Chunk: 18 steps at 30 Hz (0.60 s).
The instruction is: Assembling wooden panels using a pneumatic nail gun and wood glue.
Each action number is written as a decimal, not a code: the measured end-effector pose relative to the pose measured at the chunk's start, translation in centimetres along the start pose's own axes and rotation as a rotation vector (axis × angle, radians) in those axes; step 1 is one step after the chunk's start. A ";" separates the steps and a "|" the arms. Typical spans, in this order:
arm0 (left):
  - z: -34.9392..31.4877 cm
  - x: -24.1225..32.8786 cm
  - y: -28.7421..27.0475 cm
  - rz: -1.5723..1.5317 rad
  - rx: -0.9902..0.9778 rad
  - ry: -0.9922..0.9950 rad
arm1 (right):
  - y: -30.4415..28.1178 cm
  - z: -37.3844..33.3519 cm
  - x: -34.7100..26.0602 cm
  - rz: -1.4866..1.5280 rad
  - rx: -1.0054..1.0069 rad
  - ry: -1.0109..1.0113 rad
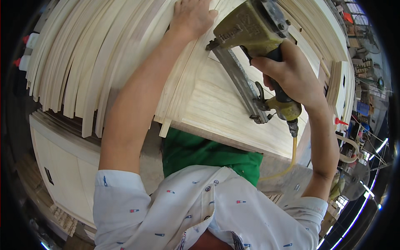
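Note:
My right hand [287, 68] is closed around the dark grip of a pneumatic nail gun [254, 31]. Its long slanted magazine [239, 81] runs down toward me, and a yellow air hose [294, 152] hangs from the fitting at the grip's end. The nose of the gun is over a pale wooden panel [221, 110]; whether it touches the wood I cannot tell. My left hand [193, 18] lies back up on the pale strips along the panel's left side, thumb spread out, its fingertips partly cut off by the upper edge. One narrow wooden strip [165, 128] sticks out past the panel's near edge.
Many long wooden strips [75, 62] are stacked on the left. Below them stands a pale cabinet-like panel [62, 154]. More strips [316, 25] lie at the upper right. White bottles with red tips [29, 52] are at the far left. A fan [354, 179] stands at the right.

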<state>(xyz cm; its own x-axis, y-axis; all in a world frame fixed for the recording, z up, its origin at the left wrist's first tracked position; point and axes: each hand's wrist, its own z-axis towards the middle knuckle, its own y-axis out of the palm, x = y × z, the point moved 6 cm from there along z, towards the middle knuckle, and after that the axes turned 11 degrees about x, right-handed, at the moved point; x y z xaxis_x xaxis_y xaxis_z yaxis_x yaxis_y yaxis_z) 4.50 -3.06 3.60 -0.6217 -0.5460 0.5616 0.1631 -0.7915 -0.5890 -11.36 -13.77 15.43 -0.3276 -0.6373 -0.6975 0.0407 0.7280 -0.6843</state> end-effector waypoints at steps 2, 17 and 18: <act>-0.1 0.2 -0.1 -0.037 0.071 0.038 | -0.3 -0.5 0.0 -0.064 0.018 0.019; 0.1 -0.5 -0.1 -0.009 0.041 0.024 | 1.8 -5.7 -1.5 -0.097 -0.101 0.036; 0.1 -0.4 0.0 -0.006 0.035 0.024 | 2.1 -5.9 -1.3 -0.091 -0.103 0.039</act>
<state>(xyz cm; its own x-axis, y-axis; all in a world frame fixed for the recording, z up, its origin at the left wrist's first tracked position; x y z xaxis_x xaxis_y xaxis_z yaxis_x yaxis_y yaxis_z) 4.83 -2.86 3.49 -0.6411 -0.5346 0.5506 0.1859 -0.8043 -0.5644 -16.46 -9.95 16.18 -0.3619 -0.6934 -0.6231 -0.0877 0.6907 -0.7178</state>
